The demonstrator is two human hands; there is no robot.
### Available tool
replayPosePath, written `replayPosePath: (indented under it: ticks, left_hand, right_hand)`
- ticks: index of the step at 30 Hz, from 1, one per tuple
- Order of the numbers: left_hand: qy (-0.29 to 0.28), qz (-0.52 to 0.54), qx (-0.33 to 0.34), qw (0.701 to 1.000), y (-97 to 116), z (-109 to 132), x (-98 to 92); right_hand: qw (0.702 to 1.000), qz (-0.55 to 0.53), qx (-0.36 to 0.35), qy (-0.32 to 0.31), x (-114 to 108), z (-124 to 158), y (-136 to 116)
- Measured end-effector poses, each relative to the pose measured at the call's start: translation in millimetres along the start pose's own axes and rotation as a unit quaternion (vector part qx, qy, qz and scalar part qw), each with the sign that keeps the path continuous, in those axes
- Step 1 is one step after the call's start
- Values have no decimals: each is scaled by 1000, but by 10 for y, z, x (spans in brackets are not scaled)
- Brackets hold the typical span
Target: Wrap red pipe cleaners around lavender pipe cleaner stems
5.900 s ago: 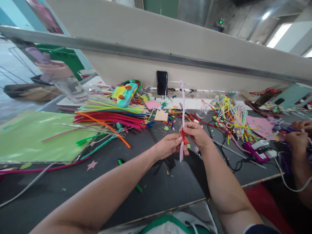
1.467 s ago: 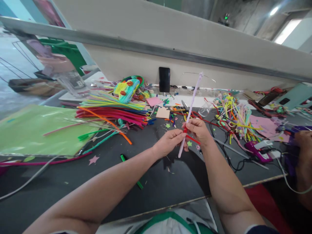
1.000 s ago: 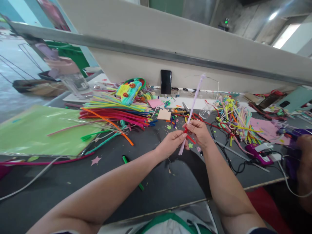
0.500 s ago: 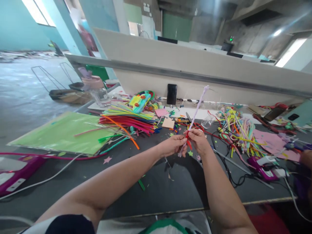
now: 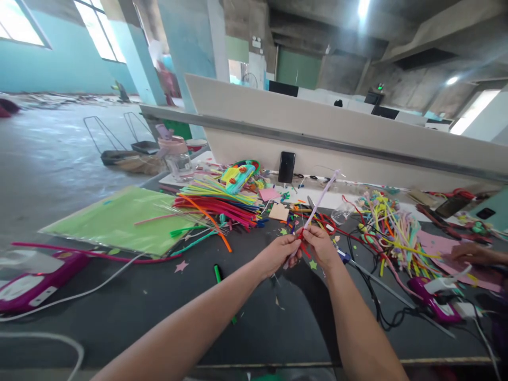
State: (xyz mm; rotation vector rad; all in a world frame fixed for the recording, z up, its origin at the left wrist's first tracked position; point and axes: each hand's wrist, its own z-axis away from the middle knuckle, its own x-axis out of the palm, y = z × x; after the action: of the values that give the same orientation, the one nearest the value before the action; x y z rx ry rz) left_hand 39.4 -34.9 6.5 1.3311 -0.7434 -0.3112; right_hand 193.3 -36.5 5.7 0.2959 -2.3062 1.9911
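A long lavender pipe cleaner stem [image 5: 323, 197] slants up and to the right from between my hands, with thin wisps at its top. Short red pipe cleaner [image 5: 305, 251] pieces cross it low down, where my fingers meet. My left hand [image 5: 278, 254] is closed on the stem's lower part, its fingers curled beneath. Pinching at the red pipe cleaner, right beside it, is my right hand [image 5: 319, 245]. Exactly how the red wraps the stem is hidden by the fingers. Both hands hover above the dark table [image 5: 273, 323].
Pipe cleaner bundles lie left [image 5: 222, 203] and right [image 5: 392, 227]. Beyond stand a black phone [image 5: 286, 167] and a clear jar [image 5: 177, 159]. A green marker [image 5: 217, 273] lies near my left forearm. Purple power strips [image 5: 434, 301] and cables flank me; another person's hand [image 5: 472, 254] rests at right.
The view has tilted upward, so the table sits lower in it. My hands stay together on the stem. Another person's hand has come over the pink sheet at right.
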Motion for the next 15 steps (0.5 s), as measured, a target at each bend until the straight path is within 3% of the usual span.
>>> replayPosePath:
  ticks: [6, 10, 15]
  left_hand:
    - [-20, 103, 17, 994, -61, 120, -34]
    - [-51, 168, -8, 985, -61, 159, -73]
    - [-35, 191, -31, 981, -96, 147, -149]
  right_hand:
    - [1000, 2, 12, -3, 154, 40, -23]
    - [999, -5, 34, -13, 214, 64, -32]
    - [999, -8, 40, -10, 222, 50, -7]
